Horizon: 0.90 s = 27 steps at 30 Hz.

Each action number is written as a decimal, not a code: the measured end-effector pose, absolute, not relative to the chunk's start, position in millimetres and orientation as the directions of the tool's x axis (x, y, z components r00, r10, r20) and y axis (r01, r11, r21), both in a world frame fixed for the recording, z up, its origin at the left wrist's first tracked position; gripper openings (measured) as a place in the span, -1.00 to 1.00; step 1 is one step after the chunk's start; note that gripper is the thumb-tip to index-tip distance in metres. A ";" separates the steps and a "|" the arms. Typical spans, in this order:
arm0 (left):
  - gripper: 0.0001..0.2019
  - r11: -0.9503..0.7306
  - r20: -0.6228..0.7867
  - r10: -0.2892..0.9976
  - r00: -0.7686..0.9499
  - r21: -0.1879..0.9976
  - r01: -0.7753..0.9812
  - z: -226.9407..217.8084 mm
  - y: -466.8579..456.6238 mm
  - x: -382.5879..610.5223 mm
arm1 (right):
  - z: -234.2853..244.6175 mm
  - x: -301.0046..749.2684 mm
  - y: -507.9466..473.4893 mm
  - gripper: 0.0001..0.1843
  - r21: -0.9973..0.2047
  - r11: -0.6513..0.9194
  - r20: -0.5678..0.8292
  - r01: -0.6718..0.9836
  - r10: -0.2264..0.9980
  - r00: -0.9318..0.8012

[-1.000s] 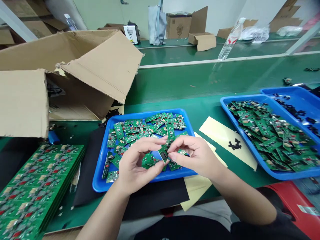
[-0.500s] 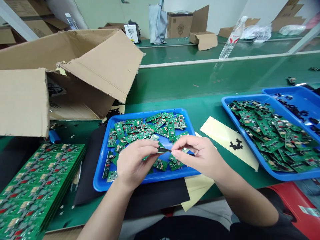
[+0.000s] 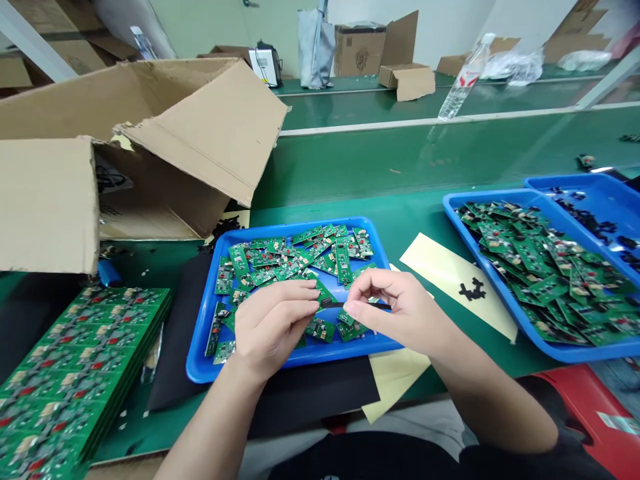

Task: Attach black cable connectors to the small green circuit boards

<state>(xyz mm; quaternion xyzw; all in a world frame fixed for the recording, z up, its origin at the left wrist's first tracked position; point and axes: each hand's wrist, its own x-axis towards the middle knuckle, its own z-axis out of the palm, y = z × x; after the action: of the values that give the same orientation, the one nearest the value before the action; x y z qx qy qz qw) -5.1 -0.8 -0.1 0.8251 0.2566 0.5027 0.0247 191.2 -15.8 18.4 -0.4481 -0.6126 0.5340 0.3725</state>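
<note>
Grasped in the left hand point(image 3: 274, 325), between thumb and curled fingers: a small circuit board point(image 3: 327, 302), seen almost edge-on, dark at its exposed end and otherwise largely hidden. Pinched in the right hand point(image 3: 395, 310), between thumb and index finger: a slim black strip point(image 3: 342, 305), pointing toward that dark end; contact or a slight gap, impossible to tell here. Located above the near half of a blue tray point(image 3: 199, 353), right of its middle and in from the near edge of the bench point(image 3: 410, 213). Spread within the tray, up to its far corners: loose boards point(image 3: 285, 261) of similar form. Judged from appearance: light, thin and stiff, probably smooth on the bare faces, with raised components likely fragile under scraping or flexing. Best held by the long edges, pinched lightly, away from the dark end. For the strip, preferably gripped well behind its tip.
</note>
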 end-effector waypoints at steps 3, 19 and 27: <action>-0.92 -0.875 0.819 0.429 0.380 0.273 0.400 0.6 -3.1 -5.5 | 17.8 192.2 -14.1 -0.89 -0.991 -0.019 -0.063 0.136 0.944 -0.324; -0.92 -0.912 0.789 0.381 0.482 0.235 0.336 1.6 -8.1 -8.8 | 17.7 194.7 -10.9 -0.90 -0.990 0.011 -0.042 0.142 0.930 -0.365; -0.87 -0.879 0.756 0.477 0.448 0.400 0.259 5.7 -10.2 -5.4 | 12.0 189.6 -11.9 -0.94 -0.995 0.076 0.047 0.059 0.919 -0.391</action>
<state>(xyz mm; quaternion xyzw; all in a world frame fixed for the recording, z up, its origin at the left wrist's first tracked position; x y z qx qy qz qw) -5.4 -10.2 5.7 0.8433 0.2181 0.4778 0.1138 189.6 -11.9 12.0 -0.3928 -0.6226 0.5549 0.3874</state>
